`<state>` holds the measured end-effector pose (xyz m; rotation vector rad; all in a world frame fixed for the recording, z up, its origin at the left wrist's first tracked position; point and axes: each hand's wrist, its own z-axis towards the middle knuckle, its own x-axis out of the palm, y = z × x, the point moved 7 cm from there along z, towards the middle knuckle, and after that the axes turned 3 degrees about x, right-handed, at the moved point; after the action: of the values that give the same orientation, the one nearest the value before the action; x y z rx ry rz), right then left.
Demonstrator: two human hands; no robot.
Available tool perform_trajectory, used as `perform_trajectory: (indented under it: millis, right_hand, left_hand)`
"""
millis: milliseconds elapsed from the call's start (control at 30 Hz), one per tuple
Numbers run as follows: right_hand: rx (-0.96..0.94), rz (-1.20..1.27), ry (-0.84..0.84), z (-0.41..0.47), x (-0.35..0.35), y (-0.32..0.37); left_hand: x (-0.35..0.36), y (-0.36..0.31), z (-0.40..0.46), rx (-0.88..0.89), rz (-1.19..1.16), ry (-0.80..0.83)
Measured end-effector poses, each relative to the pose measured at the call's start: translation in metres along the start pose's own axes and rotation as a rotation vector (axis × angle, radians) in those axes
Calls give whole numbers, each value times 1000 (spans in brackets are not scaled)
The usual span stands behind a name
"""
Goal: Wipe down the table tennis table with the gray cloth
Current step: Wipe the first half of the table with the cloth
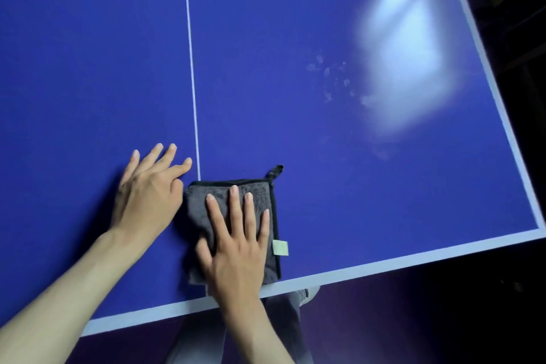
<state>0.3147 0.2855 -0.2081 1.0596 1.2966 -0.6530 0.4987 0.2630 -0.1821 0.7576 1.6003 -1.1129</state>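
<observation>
Right hand (236,248) lies flat on the folded dark gray terry cloth (233,216), fingers straight and slightly spread, palm pressing it onto the blue table tennis table (295,133). The cloth sits near the table's near edge, just right of the thin white centre line (192,68), its near-left corner hidden under the hand. A small black hanging loop (274,171) sticks out from the cloth's far right corner, and a pale square label (280,247) pokes from its right side.

Left hand (147,189) rests palm down on the bare blue surface just beside the cloth, fingers spread, the index fingertip near the centre line.

Farther out to the right, pale smudged fingerprints (328,77) dot the surface, next to a bright patch of reflected light (401,59). A white border stripe (384,263) runs along the near and right edges. Below the edge, gray trouser legs (283,313) show.
</observation>
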Motion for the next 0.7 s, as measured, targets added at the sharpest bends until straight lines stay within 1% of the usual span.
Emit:
perform_trajectory:
  millis: [100, 200, 267, 367, 467, 533, 633, 700]
  right_hand:
    - [-30, 34, 13, 6, -8, -29]
    - [56, -6, -21, 9, -28, -95]
    - [138, -67, -74, 13, -45, -152]
    - [338, -93, -107, 19, -65, -242]
    - [490, -61, -118, 19, -77, -294]
    - [540, -41, -128, 19, -74, -294]
    - [610, -36, -150, 13, -66, -256]
    - [538, -40, -128, 4, -54, -210]
  left_hand:
    - [-2, -4, 0, -30, -10, -29]
    - [-3, -7, 0, -58, -33, -61]
    - [-2, -7, -1, -56, -43, -59]
    - [1, -5, -3, -52, -74, -45]
    - [3, -4, -2, -79, -135, -27]
    - [3, -3, -2, -99, -150, -21]
    - [4, -7, -3, -111, -138, -5]
    - [5, -10, -5, -109, -123, 26]
